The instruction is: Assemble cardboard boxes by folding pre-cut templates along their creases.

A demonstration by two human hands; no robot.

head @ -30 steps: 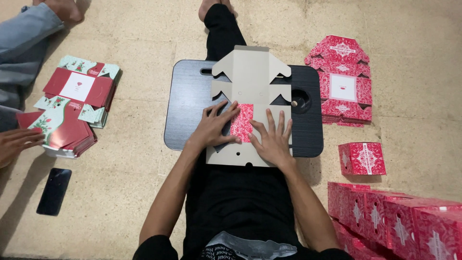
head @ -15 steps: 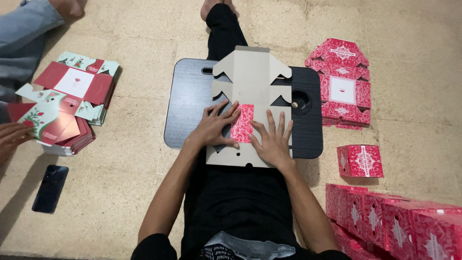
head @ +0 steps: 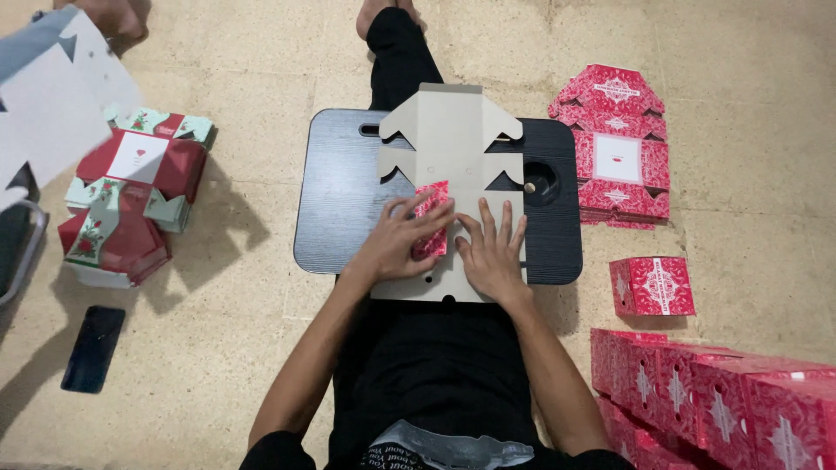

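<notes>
Flat grey die-cut carton blank [head: 450, 148] lying plain side up on a black lap worktop [head: 335, 209], near end overhanging toward the lap, far end reaching past the worktop's far edge. One red patterned flap [head: 432, 219] folded over onto the grey face at the middle of the blank. Left hand [head: 396, 245] spread on the blank, fingers pressing across that red flap; right hand [head: 492, 254] just beside it, flat and wide, fingers fanned, palm down on the grey card. Both hands open, gripping nothing, only pressing. Round hole [head: 538, 184] in the worktop just right of the blank. Worktop across black-trousered legs [head: 396, 52] stretched out on a beige floor [head: 261, 348]. To the right, a stack of flat red blanks [head: 616, 148] on the floor; nearer, one small folded red box [head: 653, 285] standing alone; nearer still, at the right edge, a row of finished red boxes [head: 705, 392]. To the left, a pile of red and pale green flat blanks [head: 131, 196], with a dark phone [head: 93, 348] lying nearer. At far left, another person's sleeve [head: 35, 48] and a pale card blank [head: 61, 113] raised above the pile.
</notes>
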